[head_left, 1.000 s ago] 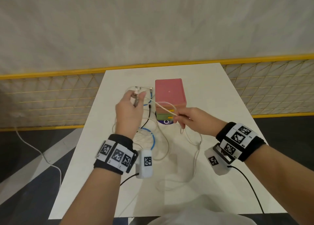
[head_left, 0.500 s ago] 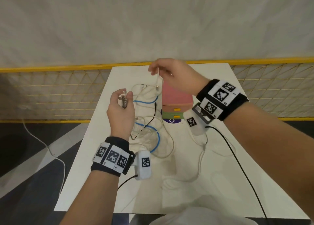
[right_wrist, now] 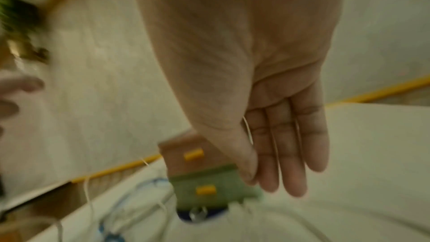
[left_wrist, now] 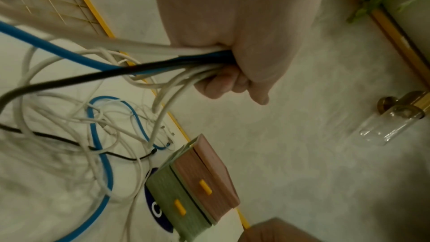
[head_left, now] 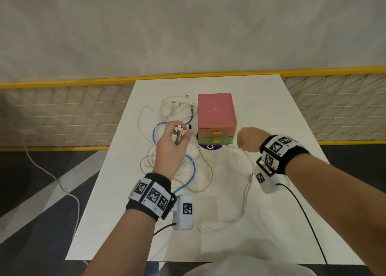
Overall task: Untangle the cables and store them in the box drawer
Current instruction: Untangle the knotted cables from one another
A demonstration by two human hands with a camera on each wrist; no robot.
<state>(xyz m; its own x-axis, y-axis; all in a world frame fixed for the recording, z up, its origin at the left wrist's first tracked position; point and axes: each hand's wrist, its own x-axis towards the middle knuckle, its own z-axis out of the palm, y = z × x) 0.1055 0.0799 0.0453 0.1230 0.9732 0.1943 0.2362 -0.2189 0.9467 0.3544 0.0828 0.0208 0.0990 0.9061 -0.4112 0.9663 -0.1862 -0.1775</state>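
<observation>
Lying in a loose tangle on the white table [head_left: 271, 113], the cables [head_left: 177, 113] spread to the left of the box drawer [head_left: 216, 115], white, blue and black strands looping over one another. A bunch of them runs up into the left hand [head_left: 170, 148], whose fingers curl round the bundle near the metal plugs at its top, above the table just left of the box. Half a second ago this hand gripped the same bundle in much the same place. The right hand [right_wrist: 274, 135] was then raised high over the box, pinching a white cable; now it has dropped to the right of the green lower drawer [head_left: 216, 141], near the table, its fingers straight and together in the wrist view, with a thin white cable [head_left: 242, 161] lying on the table below it. Both drawers are closed.
</observation>
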